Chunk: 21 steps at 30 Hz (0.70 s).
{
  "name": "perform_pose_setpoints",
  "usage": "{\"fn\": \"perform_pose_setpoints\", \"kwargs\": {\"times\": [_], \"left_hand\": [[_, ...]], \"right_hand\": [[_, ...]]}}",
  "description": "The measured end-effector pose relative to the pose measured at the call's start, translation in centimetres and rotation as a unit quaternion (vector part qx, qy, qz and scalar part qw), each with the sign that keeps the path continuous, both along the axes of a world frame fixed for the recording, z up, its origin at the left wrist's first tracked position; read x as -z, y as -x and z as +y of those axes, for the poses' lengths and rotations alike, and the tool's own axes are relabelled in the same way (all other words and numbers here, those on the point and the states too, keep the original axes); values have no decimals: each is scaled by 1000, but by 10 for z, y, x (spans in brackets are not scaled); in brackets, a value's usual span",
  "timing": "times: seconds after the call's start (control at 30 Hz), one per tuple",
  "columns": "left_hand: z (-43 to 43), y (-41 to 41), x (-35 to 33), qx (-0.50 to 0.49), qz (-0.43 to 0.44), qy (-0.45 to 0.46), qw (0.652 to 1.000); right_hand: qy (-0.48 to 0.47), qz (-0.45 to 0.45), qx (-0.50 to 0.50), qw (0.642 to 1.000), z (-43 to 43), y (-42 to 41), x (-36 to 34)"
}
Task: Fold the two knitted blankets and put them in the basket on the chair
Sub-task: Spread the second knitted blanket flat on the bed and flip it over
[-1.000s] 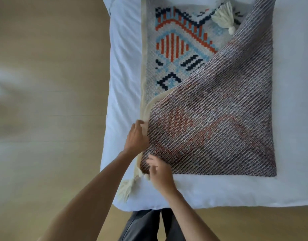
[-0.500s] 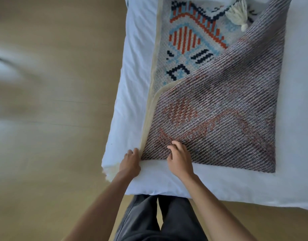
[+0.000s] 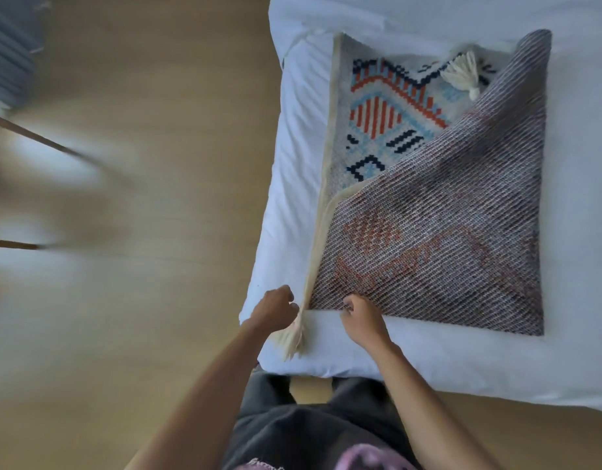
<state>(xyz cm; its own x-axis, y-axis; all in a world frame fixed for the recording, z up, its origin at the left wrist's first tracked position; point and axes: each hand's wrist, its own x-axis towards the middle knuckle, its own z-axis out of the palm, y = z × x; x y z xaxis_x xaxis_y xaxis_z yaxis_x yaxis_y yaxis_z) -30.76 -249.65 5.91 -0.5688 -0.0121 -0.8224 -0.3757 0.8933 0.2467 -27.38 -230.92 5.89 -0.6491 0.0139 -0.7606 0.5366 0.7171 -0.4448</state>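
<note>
Early days: 1 blanket (image 3: pixel 445 232) lies half-folded on the bed (image 3: pixel 286 164), a corner flopped diagonally over. By the bed's near-left corner, left hand (image 3: pixel 274 308) fingers curl round its cream edge, right hand (image 3: pixel 364 320) fingers pinch the hem. Blanket 2 and the basket aren't in view.

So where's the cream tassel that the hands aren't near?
Head view, upper right: the tassel lies on the patterned face of the knitted blanket, beside the edge of the folded-over flap.
</note>
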Motion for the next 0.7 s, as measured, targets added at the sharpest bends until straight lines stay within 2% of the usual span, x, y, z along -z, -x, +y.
{"fn": "perform_pose_setpoints", "kwargs": {"times": [0.17, 0.27, 0.4, 0.47, 0.57, 0.7], "left_hand": [[-55, 16, -21, -45, 63, -32, 996], [-106, 20, -26, -43, 48, -64, 996], [-190, 46, -31, 27, 13, -79, 996], [-232, 63, -40, 47, 1, -82, 995], [-284, 90, -51, 15, 7, -69, 998], [-327, 128, -61, 40, 1, -30, 999]], "right_hand": [[13, -25, 92, 995, -33, 5, -25], [-2, -17, 123, 992, -76, 18, -37], [-12, 0, 163, 987, -155, 33, -51], [-20, -25, 163, 986, -195, 36, -59], [-20, -90, 149, 985, -247, 43, -67], [-2, -99, 169, 981, -292, 73, -73]]}}
